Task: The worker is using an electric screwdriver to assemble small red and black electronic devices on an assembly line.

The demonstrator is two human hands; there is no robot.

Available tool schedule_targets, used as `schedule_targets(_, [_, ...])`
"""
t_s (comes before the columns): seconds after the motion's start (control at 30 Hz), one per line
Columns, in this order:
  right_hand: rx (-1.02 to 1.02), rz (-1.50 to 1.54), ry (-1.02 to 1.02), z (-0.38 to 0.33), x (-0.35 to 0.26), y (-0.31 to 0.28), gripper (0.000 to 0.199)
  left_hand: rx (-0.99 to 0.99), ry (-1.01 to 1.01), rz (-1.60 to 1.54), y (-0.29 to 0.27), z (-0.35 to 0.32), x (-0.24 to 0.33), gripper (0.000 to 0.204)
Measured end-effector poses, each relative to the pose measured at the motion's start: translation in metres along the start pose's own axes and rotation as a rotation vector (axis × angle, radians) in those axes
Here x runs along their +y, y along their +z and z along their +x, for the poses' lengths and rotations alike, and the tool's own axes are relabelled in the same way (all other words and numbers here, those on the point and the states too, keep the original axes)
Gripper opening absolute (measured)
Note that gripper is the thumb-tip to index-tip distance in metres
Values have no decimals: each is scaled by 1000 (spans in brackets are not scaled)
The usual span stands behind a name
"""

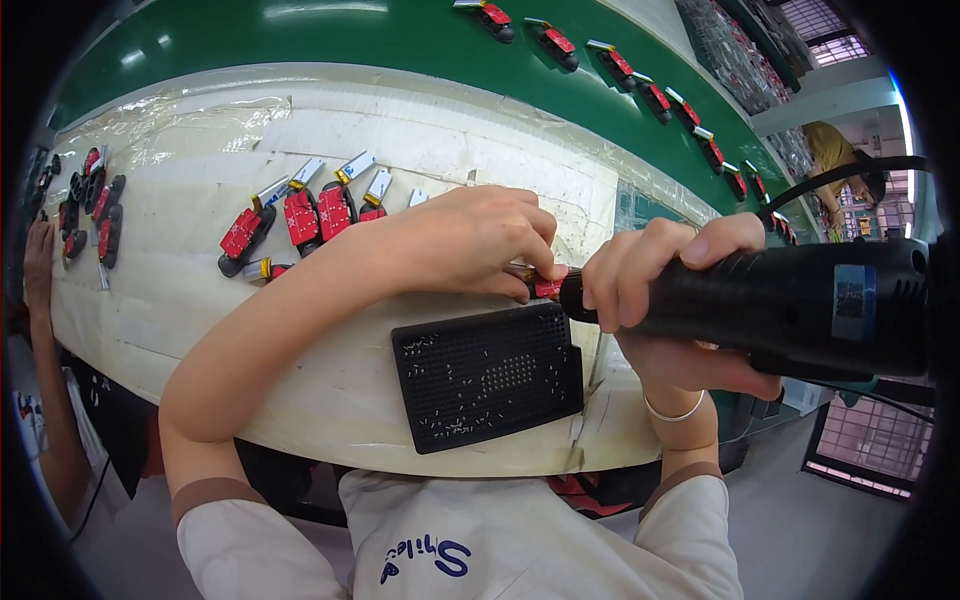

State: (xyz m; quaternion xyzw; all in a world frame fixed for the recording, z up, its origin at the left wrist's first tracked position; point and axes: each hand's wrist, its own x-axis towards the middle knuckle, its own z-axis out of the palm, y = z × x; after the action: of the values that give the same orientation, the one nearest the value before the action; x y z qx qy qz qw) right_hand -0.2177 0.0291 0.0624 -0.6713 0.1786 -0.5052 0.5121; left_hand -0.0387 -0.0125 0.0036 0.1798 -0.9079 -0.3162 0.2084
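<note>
Pale worktable (330,380), worn, film-covered; green belt (250,35) behind. Grey floor, barred windows at right, one person (832,165) beyond the belt, another person's arm (40,275) at far left.

Left hand (490,240): thumb and fingertips closed on one red-topped unit (547,289), mostly hidden, just above the tray. Right hand (645,275): fingers wrapped round one black power driver (740,310), nose at the unit; contact unclear.

Counts: one black tray (470,400), many small screws (455,425), not countable; five red-topped units visible by left forearm; at least eight on belt.
</note>
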Motion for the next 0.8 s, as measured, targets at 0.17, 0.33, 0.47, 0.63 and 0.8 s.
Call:
schedule_targets(0.17, [-37,118,-195,12,1,6,85,31,18,90,-4,-13,7,23])
schedule_targets(0.33, [347,-71,-207,2,5,-28,86,224,35,403,28,7,15,27])
schedule_targets(0.47, [383,-45,-199,0,35,-30,81,367,-144,699,37,-2,19,24])
schedule_targets(0.63, [358,-53,-248,5,52,-42,74,463,-338,800,25,-23,20,27])
schedule_targets(0.8, [385,-53,-263,14,50,-45,56,532,-534,909,5,-57,20,33])
